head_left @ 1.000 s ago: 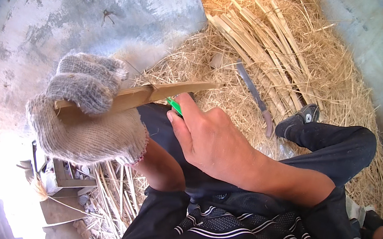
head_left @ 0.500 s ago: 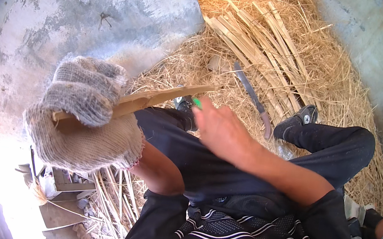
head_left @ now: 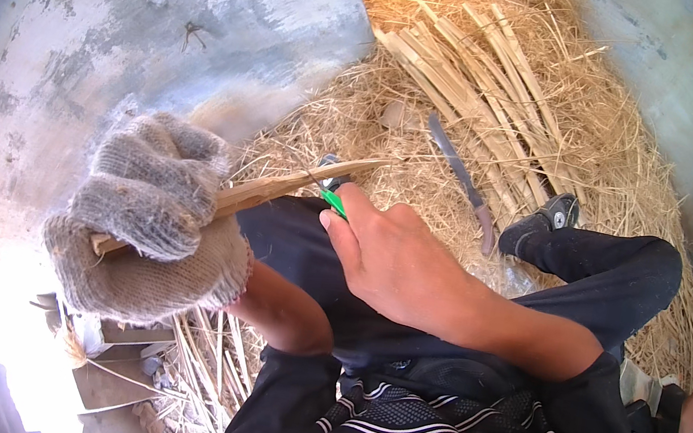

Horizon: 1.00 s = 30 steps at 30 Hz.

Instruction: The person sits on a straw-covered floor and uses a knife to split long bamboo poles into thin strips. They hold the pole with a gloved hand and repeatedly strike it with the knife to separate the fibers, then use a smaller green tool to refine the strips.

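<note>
So the left hand (head_left: 151, 222) is in a thick knitted work glove and it's wrapped tight around the butt end of a split bamboo stick (head_left: 297, 183), fist fully closed on it, with the stick running up and out toward about 2 o'clock from the glove. My read is the glove is there because that hand takes the splinters and sits in the line of the blade, while the bare right hand (head_left: 398, 261) needs feel for the tool. That right hand is curled shut around a small knife with a green handle (head_left: 333, 204), only a bit of green poking out by the thumb, and the blade end seems to meet the stick right around its middle, though the exact contact is too small to be sure of. The stick is held over the lap, across the dark trousers (head_left: 627, 279), probably so shavings drop straight down. Up at 12 to 1 o'clock there's a bundle of long bamboo strips (head_left: 476, 83) lying on a heap of straw (head_left: 626, 170), and a big chopping knife (head_left: 462, 176) lies flat on the straw just above the right hand, within easy reach. A dark shoe (head_left: 550, 217) sits at about 2 o'clock beside that knife's handle.
</note>
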### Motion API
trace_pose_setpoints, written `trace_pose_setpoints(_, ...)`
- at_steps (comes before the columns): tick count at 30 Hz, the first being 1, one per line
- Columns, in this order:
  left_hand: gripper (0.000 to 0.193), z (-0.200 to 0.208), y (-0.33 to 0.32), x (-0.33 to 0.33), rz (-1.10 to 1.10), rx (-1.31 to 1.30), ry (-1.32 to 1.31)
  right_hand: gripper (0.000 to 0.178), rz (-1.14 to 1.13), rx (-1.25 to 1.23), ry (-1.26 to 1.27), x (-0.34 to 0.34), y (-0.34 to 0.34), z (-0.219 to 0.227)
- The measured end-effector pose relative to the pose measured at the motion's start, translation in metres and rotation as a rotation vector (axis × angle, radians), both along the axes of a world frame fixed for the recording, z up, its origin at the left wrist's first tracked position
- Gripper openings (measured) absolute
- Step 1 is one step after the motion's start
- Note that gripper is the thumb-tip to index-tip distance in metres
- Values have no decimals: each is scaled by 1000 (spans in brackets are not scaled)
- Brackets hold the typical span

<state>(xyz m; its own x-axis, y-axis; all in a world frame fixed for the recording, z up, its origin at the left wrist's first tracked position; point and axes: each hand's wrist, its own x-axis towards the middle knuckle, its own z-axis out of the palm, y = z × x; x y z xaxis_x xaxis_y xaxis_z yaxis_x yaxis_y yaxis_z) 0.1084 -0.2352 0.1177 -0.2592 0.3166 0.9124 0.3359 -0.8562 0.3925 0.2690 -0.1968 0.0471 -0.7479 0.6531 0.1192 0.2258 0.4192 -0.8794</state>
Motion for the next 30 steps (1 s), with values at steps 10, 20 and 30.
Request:
trace_pose_setpoints(10, 49, -4, -1, 5, 49, 31, -108, 21, -23, 216, 60, -5, -20, -4)
trace_pose_setpoints(20, 49, -2, -1, 8, -49, 33, -30, 27, -179, 83, -134, 12, 14, -99)
trace_pose_setpoints(30, 43, 5, 5, 5, 94, 24, -21, 26, -146, 42, 0, -8, 7, -54)
